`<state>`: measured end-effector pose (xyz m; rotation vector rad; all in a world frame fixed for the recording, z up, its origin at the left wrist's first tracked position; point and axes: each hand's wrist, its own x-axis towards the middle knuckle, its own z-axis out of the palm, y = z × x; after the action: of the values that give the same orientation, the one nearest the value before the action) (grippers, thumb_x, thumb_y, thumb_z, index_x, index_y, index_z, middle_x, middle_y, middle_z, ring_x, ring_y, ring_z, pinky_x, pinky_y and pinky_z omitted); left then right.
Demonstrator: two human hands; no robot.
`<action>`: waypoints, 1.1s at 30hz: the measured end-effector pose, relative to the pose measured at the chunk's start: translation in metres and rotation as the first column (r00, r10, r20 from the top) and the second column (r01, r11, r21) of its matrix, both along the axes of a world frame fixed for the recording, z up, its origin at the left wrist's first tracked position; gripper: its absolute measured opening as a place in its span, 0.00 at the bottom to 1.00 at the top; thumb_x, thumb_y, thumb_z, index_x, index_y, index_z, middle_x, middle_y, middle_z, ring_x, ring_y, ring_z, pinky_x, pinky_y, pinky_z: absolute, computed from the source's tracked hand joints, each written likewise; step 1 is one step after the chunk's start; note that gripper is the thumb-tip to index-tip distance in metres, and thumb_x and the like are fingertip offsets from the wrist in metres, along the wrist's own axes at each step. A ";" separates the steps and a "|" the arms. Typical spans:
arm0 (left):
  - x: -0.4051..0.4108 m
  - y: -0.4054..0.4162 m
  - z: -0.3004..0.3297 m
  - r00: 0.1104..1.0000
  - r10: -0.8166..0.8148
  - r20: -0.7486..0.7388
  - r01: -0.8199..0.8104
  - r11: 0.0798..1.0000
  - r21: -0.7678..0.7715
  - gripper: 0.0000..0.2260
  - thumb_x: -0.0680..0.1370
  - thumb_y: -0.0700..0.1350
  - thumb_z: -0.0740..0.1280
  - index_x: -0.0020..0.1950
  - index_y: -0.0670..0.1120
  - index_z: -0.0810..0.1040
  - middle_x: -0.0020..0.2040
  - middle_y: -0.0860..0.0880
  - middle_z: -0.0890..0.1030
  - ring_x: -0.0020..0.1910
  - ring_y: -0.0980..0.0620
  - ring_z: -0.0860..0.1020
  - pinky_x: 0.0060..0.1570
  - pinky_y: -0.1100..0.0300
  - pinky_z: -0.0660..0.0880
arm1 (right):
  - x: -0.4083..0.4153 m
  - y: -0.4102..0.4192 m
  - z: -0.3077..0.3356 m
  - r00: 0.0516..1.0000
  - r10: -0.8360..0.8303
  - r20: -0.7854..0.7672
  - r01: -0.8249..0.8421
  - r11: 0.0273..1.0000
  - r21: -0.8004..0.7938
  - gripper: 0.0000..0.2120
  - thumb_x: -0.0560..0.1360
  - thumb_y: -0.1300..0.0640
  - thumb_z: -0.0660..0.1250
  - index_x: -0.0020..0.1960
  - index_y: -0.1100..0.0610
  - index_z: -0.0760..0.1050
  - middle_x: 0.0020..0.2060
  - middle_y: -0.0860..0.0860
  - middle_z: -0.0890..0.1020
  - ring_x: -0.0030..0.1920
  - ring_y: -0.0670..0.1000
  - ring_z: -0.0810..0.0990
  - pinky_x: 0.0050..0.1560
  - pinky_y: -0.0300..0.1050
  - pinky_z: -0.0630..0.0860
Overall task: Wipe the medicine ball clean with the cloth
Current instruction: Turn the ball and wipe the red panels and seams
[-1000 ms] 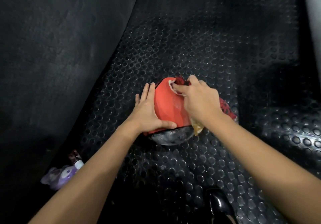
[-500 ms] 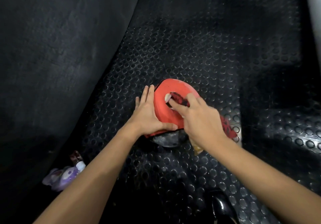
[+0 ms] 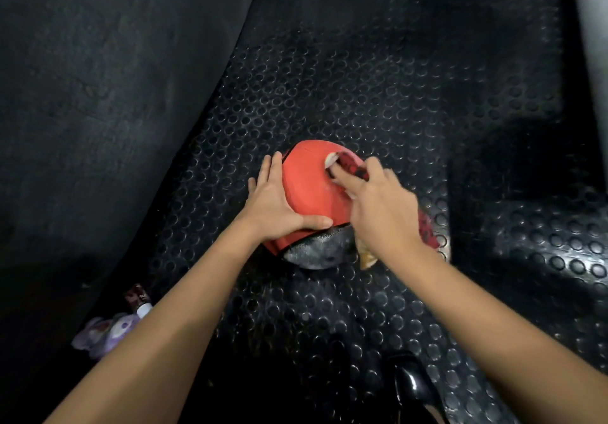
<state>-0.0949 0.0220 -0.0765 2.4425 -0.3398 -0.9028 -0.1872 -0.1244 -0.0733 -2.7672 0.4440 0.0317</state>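
Head view: right hand (image 3: 381, 209) fingers (image 3: 342, 178) apparently pinch patterned cloth (image 3: 352, 165) on round medicine ball (image 3: 312, 186).

Single head-worn wide-angle view, which looked steeply down and forward at close range onto the studded rubber floor mat (image 3: 378, 101), forearms entering from the lower frame.

ball (image 3: 312, 190) on mat (image 3: 362, 101) | cloth (image 3: 352, 165) atop ball (bottle (image 3: 138, 298) far left)

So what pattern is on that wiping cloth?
The small cloth under the right hand is red with dark spots, per the head view.
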 end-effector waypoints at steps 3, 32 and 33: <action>0.000 0.002 -0.001 1.000 0.024 -0.010 -0.024 1.000 -0.015 0.64 0.57 0.60 0.80 0.77 0.52 0.37 0.78 0.53 0.38 0.77 0.48 0.40 0.75 0.45 0.48 | -0.015 0.012 -0.003 0.985 0.162 0.055 -0.158 0.985 -0.069 0.26 0.72 0.60 0.66 0.67 0.42 0.71 0.46 0.52 0.73 0.42 0.53 0.74 0.29 0.41 0.61; 0.004 0.001 0.026 0.954 -0.273 0.125 0.246 0.950 0.193 0.58 0.61 0.56 0.79 0.77 0.58 0.41 0.77 0.59 0.37 0.77 0.42 0.40 0.72 0.36 0.52 | -0.001 -0.008 -0.017 0.999 -0.040 -0.001 0.040 0.987 0.157 0.27 0.78 0.61 0.56 0.71 0.37 0.62 0.56 0.49 0.68 0.56 0.52 0.69 0.43 0.48 0.70; 0.003 0.001 0.028 0.943 -0.315 0.110 0.285 0.932 0.225 0.57 0.62 0.56 0.79 0.77 0.59 0.39 0.77 0.59 0.36 0.77 0.42 0.40 0.72 0.36 0.54 | 0.002 -0.007 -0.017 1.000 -0.019 0.013 0.017 0.988 0.151 0.27 0.78 0.61 0.56 0.71 0.37 0.62 0.56 0.50 0.68 0.56 0.53 0.69 0.42 0.48 0.69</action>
<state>-0.0915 0.0229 -0.0489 2.7032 -0.7232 -0.9256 -0.1850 -0.1317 -0.0905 -2.6132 0.4445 0.0396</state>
